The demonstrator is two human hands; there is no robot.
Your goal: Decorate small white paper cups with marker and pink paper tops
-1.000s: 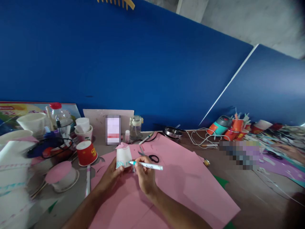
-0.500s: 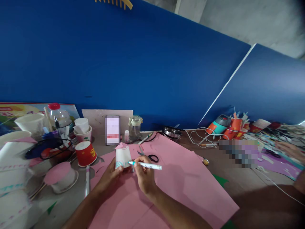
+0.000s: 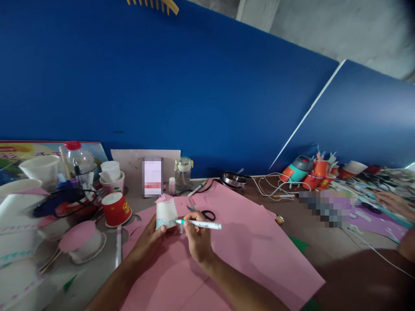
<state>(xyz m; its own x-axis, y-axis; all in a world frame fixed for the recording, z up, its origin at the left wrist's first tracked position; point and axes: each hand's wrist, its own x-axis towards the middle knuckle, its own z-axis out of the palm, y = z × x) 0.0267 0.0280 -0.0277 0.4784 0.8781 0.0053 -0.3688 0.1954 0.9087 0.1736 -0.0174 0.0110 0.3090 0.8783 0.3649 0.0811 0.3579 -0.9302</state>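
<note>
your left grip (image 3: 151,234) clamps a partly hidden cup (image 3: 167,211), your right grip (image 3: 198,242) a pen (image 3: 209,225); pink paper (image 3: 253,242) below, blue wall (image 3: 178,86) behind.

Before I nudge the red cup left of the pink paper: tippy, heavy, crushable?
The red cup probably resists tipping: it seems to stand wide end down. Likely light for its size, since it looks like paper. It may dent if squeezed hard, judging by that papery look.
</note>
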